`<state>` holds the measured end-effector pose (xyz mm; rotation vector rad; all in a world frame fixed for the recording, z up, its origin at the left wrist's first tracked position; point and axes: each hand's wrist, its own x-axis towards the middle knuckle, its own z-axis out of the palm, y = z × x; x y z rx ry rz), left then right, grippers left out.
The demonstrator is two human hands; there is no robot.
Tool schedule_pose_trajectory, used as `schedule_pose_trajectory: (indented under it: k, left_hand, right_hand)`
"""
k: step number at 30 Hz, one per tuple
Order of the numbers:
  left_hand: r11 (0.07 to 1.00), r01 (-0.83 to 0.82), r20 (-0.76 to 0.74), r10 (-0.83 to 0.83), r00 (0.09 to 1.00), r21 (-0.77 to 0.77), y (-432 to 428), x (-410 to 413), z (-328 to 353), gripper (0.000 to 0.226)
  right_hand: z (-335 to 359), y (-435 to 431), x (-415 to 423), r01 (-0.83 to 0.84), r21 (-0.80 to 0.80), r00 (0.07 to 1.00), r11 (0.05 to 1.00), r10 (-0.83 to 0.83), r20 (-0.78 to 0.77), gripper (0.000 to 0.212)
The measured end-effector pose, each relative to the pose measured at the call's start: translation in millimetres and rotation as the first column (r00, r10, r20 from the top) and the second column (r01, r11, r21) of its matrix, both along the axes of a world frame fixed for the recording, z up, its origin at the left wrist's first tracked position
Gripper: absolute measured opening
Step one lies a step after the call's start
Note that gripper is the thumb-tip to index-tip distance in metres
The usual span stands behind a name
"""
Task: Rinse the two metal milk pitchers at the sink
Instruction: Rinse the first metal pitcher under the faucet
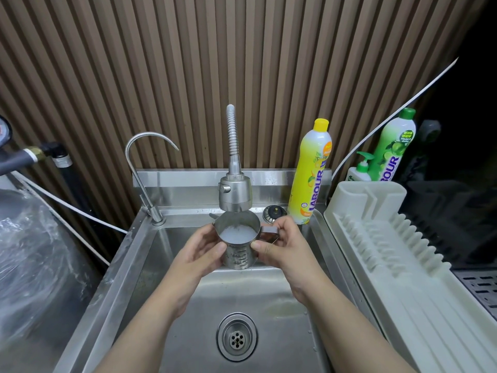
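Steel pitcher (238,242) held upright right under spray head (235,193) over sink (129,270), to catch water; left hand (200,250) cups body, right hand (282,244) clamped round body w/ fingers at handle. Inside looks cloudy.

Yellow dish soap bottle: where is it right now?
The yellow dish soap bottle stands upright on the sink's back right corner, between the spray faucet and the drying rack.

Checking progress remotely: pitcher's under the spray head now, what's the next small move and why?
Probably tip the pitcher toward the drain: it sits upright under the spray head, already holding cloudy water, with the left hand and right hand gripping it.
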<state>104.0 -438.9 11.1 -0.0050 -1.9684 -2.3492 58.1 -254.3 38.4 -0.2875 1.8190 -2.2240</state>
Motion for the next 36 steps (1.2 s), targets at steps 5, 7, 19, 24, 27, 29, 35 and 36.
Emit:
schedule_pose_trajectory:
  k: [5,7,19,24,27,29,35,36]
  left_hand:
    - [1.000,0.009,-0.015,-0.008,1.000,0.019,-0.7,-2.0,-0.2,0.060]
    - [1.000,0.010,-0.013,-0.010,1.000,0.018,-0.6,-2.0,0.1,0.064]
    - [1.000,-0.003,-0.009,0.003,1.000,0.007,1.0,-0.1,1.9,0.076]
    - [1.000,-0.006,-0.008,0.006,1.000,0.013,0.6,-0.2,2.1,0.078]
    - [1.000,-0.006,-0.010,0.006,1.000,0.024,0.3,-0.1,1.9,0.075]
    - [1.000,-0.008,-0.010,0.008,1.000,0.024,0.2,-0.1,2.3,0.075]
    - [1.000,-0.012,-0.013,0.013,1.000,0.021,-0.2,-0.8,4.5,0.073]
    - [1.000,-0.011,-0.013,0.012,1.000,0.020,-0.1,-0.8,4.9,0.071]
  right_hand:
    - [2.3,-2.1,0.4,-0.002,-0.023,1.000,1.000,0.002,-0.004,0.034]
    - [2.7,-1.6,0.3,-0.003,-0.031,1.000,1.000,0.003,-0.005,0.035]
    - [2.8,-1.3,0.7,-0.008,-0.046,1.000,0.999,0.007,-0.017,0.037]
    - [2.1,-1.0,0.8,-0.013,-0.048,1.000,0.999,0.012,-0.025,0.035]
    - [3.1,-1.7,1.1,-0.009,-0.049,1.000,0.999,0.007,-0.025,0.036]
    - [3.9,-2.2,1.0,-0.005,-0.036,1.000,0.999,0.004,-0.025,0.037]
    - [1.9,-2.2,-1.0,0.000,-0.017,1.000,1.000,0.000,-0.031,0.034]
    - [1.2,-2.0,-1.7,-0.003,-0.017,0.999,1.000,0.003,-0.035,0.034]
